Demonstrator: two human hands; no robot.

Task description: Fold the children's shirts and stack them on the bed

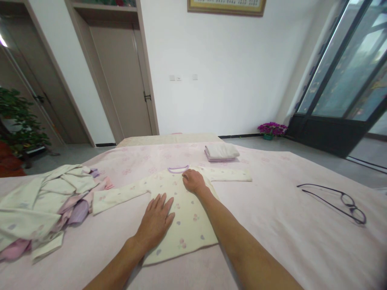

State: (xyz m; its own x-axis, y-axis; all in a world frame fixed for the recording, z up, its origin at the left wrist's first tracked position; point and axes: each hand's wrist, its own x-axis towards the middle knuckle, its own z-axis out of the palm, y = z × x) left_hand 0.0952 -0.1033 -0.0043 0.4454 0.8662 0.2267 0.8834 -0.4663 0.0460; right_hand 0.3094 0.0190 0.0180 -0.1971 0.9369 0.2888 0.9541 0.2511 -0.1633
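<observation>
A pale yellow long-sleeved child's shirt (189, 217) with small hearts and a fruit-like print lies spread out in front of me, its lilac collar pointing away and both sleeves stretched sideways. My left hand (157, 219) rests flat on the shirt's left side, fingers spread. Near the collar's right side, my right hand (192, 181) has its fingers curled together and closed on the shirt fabric. The fingertips of that hand are partly hidden.
A loose heap of pale and pink clothes (45, 201) lies at the left. Beyond the shirt sits a folded stack of cloth (221, 152). Eyeglasses (347, 205) lie at the right on the pink patterned sheet (272, 241). Potted purple flowers (272, 129) stand by the wall.
</observation>
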